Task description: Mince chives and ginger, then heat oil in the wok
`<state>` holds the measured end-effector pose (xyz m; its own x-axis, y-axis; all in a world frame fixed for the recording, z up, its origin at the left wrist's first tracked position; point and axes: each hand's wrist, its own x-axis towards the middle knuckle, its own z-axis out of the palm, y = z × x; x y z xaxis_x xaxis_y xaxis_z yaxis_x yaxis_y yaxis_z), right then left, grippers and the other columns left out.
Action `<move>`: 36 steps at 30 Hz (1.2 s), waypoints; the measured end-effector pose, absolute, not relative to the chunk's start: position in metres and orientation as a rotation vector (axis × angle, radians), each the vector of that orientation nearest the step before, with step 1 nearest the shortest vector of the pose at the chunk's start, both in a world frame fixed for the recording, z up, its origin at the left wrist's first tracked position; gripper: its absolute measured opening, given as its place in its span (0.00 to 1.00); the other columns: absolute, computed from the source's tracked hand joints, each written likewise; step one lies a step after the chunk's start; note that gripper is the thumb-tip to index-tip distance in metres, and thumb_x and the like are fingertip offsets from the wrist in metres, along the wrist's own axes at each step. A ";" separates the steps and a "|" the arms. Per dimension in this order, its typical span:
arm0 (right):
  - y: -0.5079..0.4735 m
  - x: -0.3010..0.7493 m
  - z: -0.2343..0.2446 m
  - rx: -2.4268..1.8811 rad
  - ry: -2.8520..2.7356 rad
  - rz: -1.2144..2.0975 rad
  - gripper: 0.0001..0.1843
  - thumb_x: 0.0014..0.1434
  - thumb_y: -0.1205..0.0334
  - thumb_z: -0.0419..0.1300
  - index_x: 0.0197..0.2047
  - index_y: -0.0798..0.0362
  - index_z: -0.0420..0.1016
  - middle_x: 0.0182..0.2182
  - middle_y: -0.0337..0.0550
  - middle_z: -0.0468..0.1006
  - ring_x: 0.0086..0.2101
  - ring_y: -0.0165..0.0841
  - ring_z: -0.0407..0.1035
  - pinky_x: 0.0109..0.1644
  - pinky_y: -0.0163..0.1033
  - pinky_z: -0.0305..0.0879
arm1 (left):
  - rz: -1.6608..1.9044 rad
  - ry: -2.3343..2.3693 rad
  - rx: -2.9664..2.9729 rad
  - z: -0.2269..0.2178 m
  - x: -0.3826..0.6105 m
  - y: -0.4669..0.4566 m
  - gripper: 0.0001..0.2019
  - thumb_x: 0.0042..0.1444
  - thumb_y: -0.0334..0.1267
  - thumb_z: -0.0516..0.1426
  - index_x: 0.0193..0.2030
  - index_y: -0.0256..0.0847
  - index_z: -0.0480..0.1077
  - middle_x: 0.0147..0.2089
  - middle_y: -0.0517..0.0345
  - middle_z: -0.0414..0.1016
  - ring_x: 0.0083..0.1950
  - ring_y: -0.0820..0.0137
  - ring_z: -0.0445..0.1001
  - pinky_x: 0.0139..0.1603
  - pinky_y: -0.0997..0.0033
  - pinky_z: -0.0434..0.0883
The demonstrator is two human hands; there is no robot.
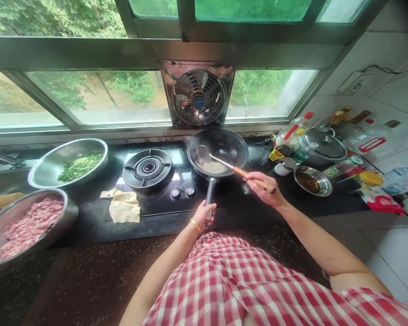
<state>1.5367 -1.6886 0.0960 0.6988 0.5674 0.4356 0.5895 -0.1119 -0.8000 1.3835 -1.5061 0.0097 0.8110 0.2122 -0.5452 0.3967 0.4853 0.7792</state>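
A black wok (236, 151) sits on the right burner, with a pool of pale, cloudy liquid (214, 168) at the bottom near its handle. My left hand (204, 213) is closed around the wok's handle. In my right hand (260, 182) is the wooden handle of a wok spatula (204, 154), fingers wrapped round it. The spatula's metal blade is inside the wok, over the liquid's left side. It cannot be told whether the blade touches the bottom.
The left burner (147, 168) holds no pan. A cloth (124, 206) lies before it. Leftward stand a bowl of chopped greens (102, 147) and a bowl of minced meat (73, 213). A steel bowl of dark sauce (326, 188), a lidded pot (321, 145) and bottles crowd the right.
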 end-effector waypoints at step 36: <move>-1.699 1.555 0.075 -1.859 -0.764 -0.292 0.09 0.54 0.57 0.58 0.37 0.50 0.75 0.35 0.42 0.78 0.34 0.35 0.74 0.42 0.41 0.71 | -0.107 0.627 1.068 0.006 1.384 -1.505 0.20 0.44 0.43 0.59 0.43 0.42 0.58 0.22 0.67 0.61 0.15 0.80 0.59 0.13 0.83 0.49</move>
<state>1.5547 -1.6986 0.0750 0.7655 0.3686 0.5274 0.6265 -0.2401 -0.7416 1.3844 -1.5049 0.0058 0.8225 0.2127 -0.5275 0.3752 0.4941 0.7843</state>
